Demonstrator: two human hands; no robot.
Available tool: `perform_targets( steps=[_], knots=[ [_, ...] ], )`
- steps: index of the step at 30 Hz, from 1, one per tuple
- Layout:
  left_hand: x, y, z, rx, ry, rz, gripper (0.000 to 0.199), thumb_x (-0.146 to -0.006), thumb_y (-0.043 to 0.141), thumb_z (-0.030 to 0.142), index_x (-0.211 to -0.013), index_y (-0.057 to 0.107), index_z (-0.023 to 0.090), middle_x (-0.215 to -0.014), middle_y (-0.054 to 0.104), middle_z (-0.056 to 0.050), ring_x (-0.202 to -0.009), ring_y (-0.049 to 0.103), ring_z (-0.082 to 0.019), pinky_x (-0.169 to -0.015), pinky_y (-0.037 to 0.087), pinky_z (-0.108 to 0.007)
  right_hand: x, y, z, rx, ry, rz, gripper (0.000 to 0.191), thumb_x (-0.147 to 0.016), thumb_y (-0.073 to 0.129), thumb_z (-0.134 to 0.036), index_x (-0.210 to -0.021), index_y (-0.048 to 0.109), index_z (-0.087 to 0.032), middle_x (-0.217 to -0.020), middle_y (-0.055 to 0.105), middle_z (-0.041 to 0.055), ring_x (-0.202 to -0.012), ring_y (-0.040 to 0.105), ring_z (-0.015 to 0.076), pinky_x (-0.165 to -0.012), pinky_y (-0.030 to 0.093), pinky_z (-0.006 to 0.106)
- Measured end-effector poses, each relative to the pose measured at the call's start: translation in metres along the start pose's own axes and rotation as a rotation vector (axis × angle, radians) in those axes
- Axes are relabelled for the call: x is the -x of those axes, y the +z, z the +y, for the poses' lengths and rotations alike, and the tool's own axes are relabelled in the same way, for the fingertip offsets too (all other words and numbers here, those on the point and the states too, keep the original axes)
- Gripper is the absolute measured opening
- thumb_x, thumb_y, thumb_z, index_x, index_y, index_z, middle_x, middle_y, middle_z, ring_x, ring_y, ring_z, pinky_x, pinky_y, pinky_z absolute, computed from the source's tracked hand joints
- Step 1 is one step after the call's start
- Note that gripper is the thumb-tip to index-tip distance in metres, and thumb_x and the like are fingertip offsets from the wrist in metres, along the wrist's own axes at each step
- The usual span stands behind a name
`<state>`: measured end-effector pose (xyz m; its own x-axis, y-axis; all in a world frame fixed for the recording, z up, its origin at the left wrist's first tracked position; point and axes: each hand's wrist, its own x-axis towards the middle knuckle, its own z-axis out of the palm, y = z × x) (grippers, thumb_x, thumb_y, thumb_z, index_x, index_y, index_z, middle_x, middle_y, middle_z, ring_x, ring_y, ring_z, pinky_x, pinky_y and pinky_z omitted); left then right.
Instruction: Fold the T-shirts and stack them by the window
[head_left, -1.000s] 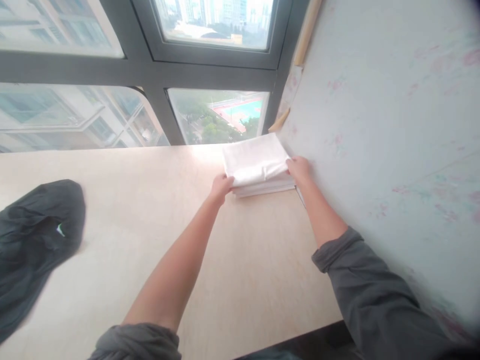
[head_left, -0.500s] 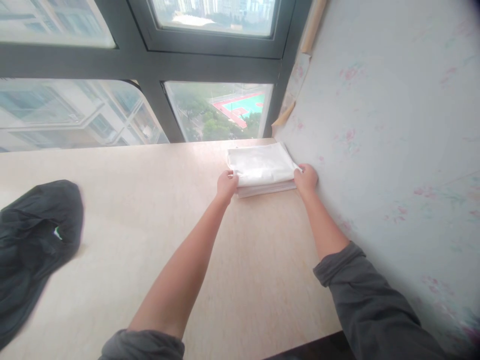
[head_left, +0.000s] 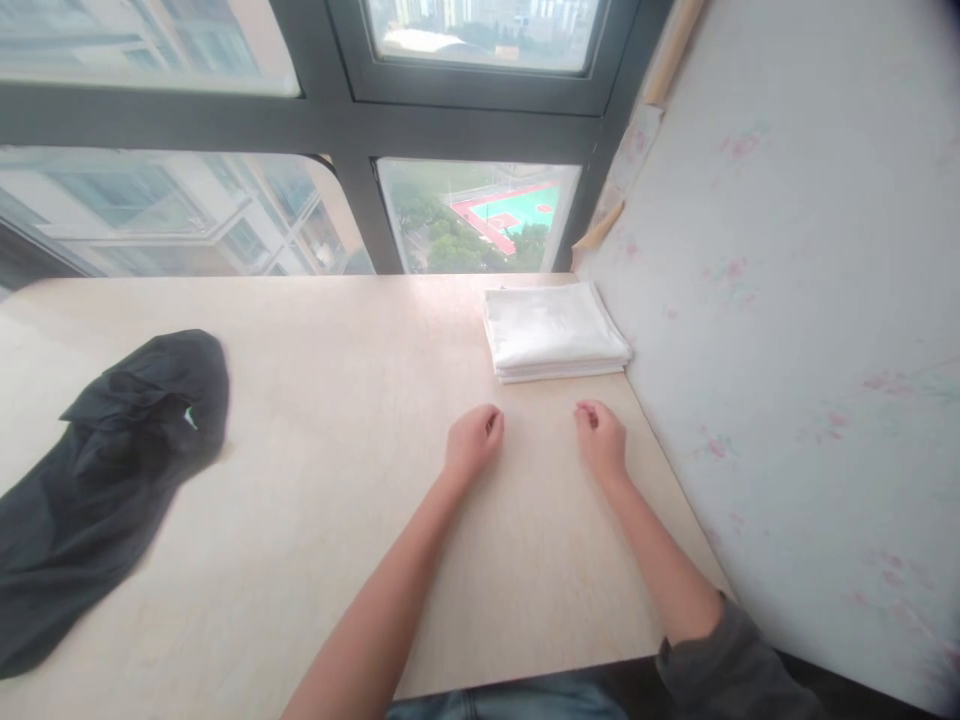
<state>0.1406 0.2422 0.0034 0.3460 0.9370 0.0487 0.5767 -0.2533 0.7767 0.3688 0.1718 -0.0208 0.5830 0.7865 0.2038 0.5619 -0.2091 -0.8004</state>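
A stack of folded white cloth (head_left: 555, 328) lies at the back right of the pale tabletop (head_left: 337, 400), close to the wall. My left hand (head_left: 475, 438) is in front of the stack's left corner, apart from it, with its fingers curled closed and nothing in them. My right hand (head_left: 601, 438) is in front of the stack's right part, also apart from it, its fingers curled together and holding nothing. A black garment (head_left: 127, 460) with a small white and green mark lies crumpled on the left side.
Dark grey window frames (head_left: 480, 120) rise along the table's back edge. A wall with floral paper (head_left: 810, 300) borders the right side, its paper peeling near the window corner. The table's front edge is near my body.
Both hands have let go of the white cloth and drawn back toward me. The top cloth now lies flat on the stack. The view has shifted left.
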Motion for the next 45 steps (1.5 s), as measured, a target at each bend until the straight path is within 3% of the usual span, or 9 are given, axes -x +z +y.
perform_targets(
  steps=[2,5,10,15,20,28,36,45],
  knots=[
    [0.028,0.002,0.001,-0.036,0.043,-0.032,0.021,-0.089,0.049,0.032,-0.074,0.059,0.022,-0.071,0.061,-0.002,-0.069,0.053,-0.017,-0.066,0.035,-0.03,0.023,0.006,-0.01,0.037,-0.138,-0.147,0.023,-0.085,0.048,-0.03,-0.089,0.068,-0.019,-0.091,0.072,0.0089,-0.084,0.066,0.0223,-0.081,0.049,0.034],
    [0.064,0.0,0.0,-0.08,0.063,-0.032,0.019,-0.09,0.048,0.031,-0.076,0.059,0.023,-0.073,0.061,-0.002,-0.069,0.053,-0.017,-0.065,0.035,-0.029,0.047,0.014,-0.024,0.199,-0.344,-0.3,0.026,-0.089,0.043,-0.024,-0.089,0.068,-0.02,-0.09,0.071,0.008,-0.088,0.065,0.0211,-0.081,0.047,0.031],
    [0.104,-0.024,-0.013,-0.126,0.019,0.049,0.024,-0.092,0.044,0.032,-0.076,0.058,0.021,-0.07,0.061,-0.002,-0.065,0.052,-0.016,-0.062,0.034,-0.028,0.072,0.023,-0.039,0.321,-0.408,-0.312,0.026,-0.089,0.042,-0.017,-0.094,0.068,-0.019,-0.096,0.072,0.0083,-0.09,0.065,0.0205,-0.079,0.046,0.029],
    [0.129,-0.052,-0.029,-0.136,-0.05,0.163,0.026,-0.092,0.043,0.034,-0.076,0.057,0.02,-0.071,0.062,-0.002,-0.065,0.053,-0.016,-0.063,0.035,-0.028,0.107,0.022,-0.05,0.327,-0.476,-0.363,0.028,-0.09,0.044,-0.016,-0.103,0.068,-0.02,-0.102,0.072,0.0073,-0.093,0.065,0.0195,-0.08,0.046,0.028],
    [0.136,-0.06,-0.037,-0.114,-0.067,0.222,0.025,-0.091,0.045,0.036,-0.075,0.058,0.02,-0.071,0.063,-0.001,-0.065,0.054,-0.015,-0.063,0.036,-0.027,0.132,0.022,-0.057,0.351,-0.531,-0.393,0.03,-0.09,0.045,-0.017,-0.109,0.068,-0.021,-0.102,0.072,0.0079,-0.094,0.065,0.0193,-0.079,0.048,0.028],
    [0.136,-0.055,-0.035,-0.111,-0.09,0.249,0.024,-0.09,0.047,0.035,-0.075,0.061,0.02,-0.072,0.065,-0.002,-0.066,0.055,-0.015,-0.064,0.035,-0.027,0.131,0.022,-0.056,0.355,-0.534,-0.4,0.032,-0.091,0.043,-0.017,-0.11,0.068,-0.021,-0.106,0.073,0.0083,-0.095,0.067,0.0195,-0.08,0.048,0.029],
    [0.136,-0.055,-0.033,-0.141,-0.076,0.208,0.02,-0.091,0.051,0.029,-0.081,0.063,0.017,-0.072,0.062,0.0,-0.065,0.053,-0.013,-0.065,0.038,-0.027,0.132,0.021,-0.054,0.319,-0.529,-0.4,0.031,-0.089,0.044,-0.018,-0.107,0.069,-0.02,-0.107,0.073,0.0086,-0.095,0.067,0.0202,-0.081,0.049,0.03],
    [0.132,-0.054,-0.037,-0.122,-0.019,0.139,0.018,-0.086,0.051,0.026,-0.086,0.069,0.021,-0.078,0.068,-0.003,-0.071,0.058,-0.016,-0.069,0.043,-0.029,0.132,0.02,-0.054,0.303,-0.513,-0.394,0.032,-0.09,0.042,-0.019,-0.106,0.069,-0.02,-0.105,0.073,0.0084,-0.092,0.068,0.0212,-0.08,0.051,0.032]
  ],
)
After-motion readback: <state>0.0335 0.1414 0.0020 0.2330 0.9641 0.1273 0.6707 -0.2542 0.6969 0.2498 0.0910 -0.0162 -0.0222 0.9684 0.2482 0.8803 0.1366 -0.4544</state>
